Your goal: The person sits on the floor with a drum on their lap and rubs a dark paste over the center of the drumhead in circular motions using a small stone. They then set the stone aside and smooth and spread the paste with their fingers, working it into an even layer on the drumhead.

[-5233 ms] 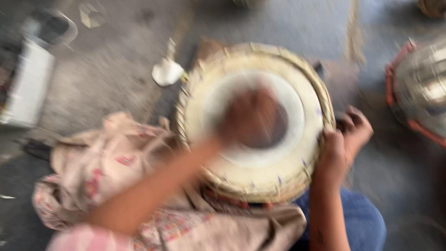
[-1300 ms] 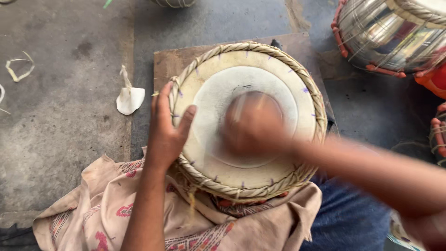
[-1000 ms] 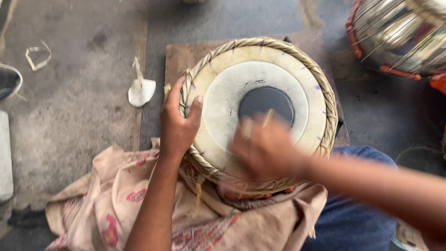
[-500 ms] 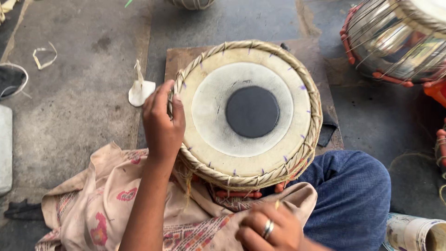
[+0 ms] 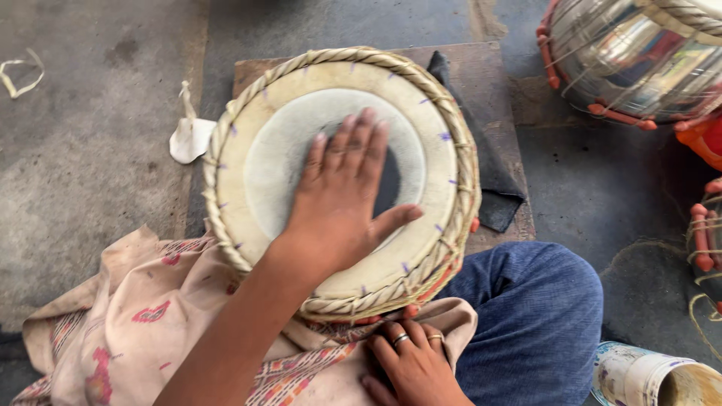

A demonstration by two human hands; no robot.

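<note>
A round drum (image 5: 451, 150) with a pale skin head, a braided straw-coloured rim and a black centre spot (image 5: 387, 192) stands in front of me on a patterned beige cloth (image 5: 143, 316). My left hand (image 5: 338, 203) lies flat on the head with fingers spread, covering most of the black spot. Below the near rim, my right hand (image 5: 410, 368), with rings on two fingers, rests on the cloth with its fingertips against the drum's lower side. Neither hand holds anything.
The drum sits on a wooden board (image 5: 489, 68) with a dark cloth (image 5: 492, 188) at its right. A shiny metal drum with red lacing (image 5: 639, 53) stands top right, a paint-stained can (image 5: 647, 376) bottom right, a white scrap (image 5: 188, 135) on the concrete to the left. My blue-trousered knee (image 5: 534, 316) is beside the drum.
My left hand left the drum's left rim and now lies flat on the centre spot. My right hand came off the head down to the cloth at the near edge.
</note>
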